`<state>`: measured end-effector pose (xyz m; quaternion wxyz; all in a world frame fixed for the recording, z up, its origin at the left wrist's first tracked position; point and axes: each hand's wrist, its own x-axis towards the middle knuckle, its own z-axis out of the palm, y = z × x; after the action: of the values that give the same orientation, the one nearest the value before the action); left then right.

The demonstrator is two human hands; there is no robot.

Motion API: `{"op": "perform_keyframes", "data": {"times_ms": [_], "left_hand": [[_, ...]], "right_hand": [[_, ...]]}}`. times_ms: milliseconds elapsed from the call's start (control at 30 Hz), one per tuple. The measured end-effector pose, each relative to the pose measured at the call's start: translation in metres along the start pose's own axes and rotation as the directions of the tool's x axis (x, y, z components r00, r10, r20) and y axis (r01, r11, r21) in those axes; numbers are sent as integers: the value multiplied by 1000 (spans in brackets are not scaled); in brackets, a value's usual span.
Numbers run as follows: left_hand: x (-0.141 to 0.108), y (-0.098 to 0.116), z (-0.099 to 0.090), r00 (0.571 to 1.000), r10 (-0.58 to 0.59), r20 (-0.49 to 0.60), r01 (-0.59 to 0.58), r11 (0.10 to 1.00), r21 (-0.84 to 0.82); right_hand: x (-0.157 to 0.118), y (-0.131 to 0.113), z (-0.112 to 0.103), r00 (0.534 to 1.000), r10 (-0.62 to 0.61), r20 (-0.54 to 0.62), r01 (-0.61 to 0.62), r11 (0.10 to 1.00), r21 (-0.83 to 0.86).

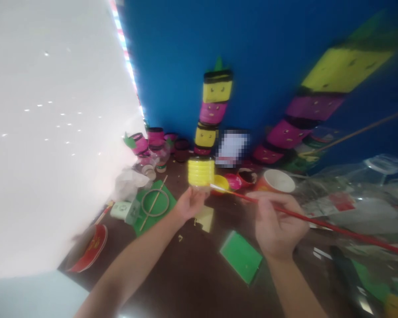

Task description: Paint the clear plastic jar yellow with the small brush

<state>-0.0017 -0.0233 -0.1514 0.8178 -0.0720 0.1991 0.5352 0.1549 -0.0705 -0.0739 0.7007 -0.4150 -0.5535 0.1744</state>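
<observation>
My left hand [191, 202] grips a ribbed yellow-painted container [201, 172] from below; its bottom part looks clear. In my right hand [280, 223] is a paintbrush [331, 228] with a long red handle, its pale tip pointing left at the container's lower right side. Whether the bristles touch the surface, I cannot tell. Just behind the brush tip stands a yellow cup [220, 183]. A white-rimmed paper cup [278, 181] is beyond my right hand.
Stacked yellow and pink painted containers with faces [213, 112] stand against the blue wall [172, 66]. A green pad [241, 257] lies on the dark table [185, 282]. At left are a red-rimmed bowl [93, 248] and a ring [155, 213] on green card. Clear plastic [361, 185] lies at right.
</observation>
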Motion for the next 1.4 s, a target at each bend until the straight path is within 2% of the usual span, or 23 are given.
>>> {"op": "perform_keyframes", "data": {"times_ms": [67, 167, 300, 400, 533, 667, 800, 867, 1000, 1133, 1267, 1400], "left_hand": [[0, 0, -2, 1000, 10, 6, -10, 1000, 13], [-1, 0, -2, 997, 11, 75, -13, 999, 30], [-3, 1, -1, 989, -7, 147, 3, 1000, 24], [-3, 1, -1, 993, -27, 116, 26, 1000, 10], [-4, 1, 0, 998, -34, 49, 34, 999, 4], [-9, 0, 8, 997, -21, 75, 21, 1000, -5], [-10, 0, 13, 995, -14, 97, 16, 1000, -26], [-10, 0, 13, 995, -38, 87, 41, 999, -36], [-9, 0, 10, 998, -38, 55, 42, 997, -63], [-9, 0, 8, 998, -21, 57, 25, 998, -66], [-10, 0, 10, 999, -12, 37, 13, 999, -30], [-11, -1, 11, 996, -14, 85, 16, 1000, -24]], "right_hand": [[-1, 0, 2, 1000, 5, 20, -4, 998, -59], [2, 7, -1, 999, 31, -26, -33, 997, -77], [5, 17, -8, 992, 72, -105, -70, 997, 22], [3, 14, -6, 993, 106, -56, -100, 989, 104], [-1, 4, 0, 998, 21, 52, -21, 1000, -6], [4, 7, -6, 998, -54, 28, 57, 994, -97], [9, 14, -15, 998, -34, -44, 34, 999, -6], [8, 13, -15, 999, -31, -29, 32, 999, 30], [1, 4, -6, 995, -73, 69, 74, 997, -15], [-1, 1, 1, 991, -77, 112, 82, 996, -45], [4, 6, -3, 988, -126, 94, 133, 988, -81], [6, 9, -8, 989, -140, 54, 143, 989, -49]]}}
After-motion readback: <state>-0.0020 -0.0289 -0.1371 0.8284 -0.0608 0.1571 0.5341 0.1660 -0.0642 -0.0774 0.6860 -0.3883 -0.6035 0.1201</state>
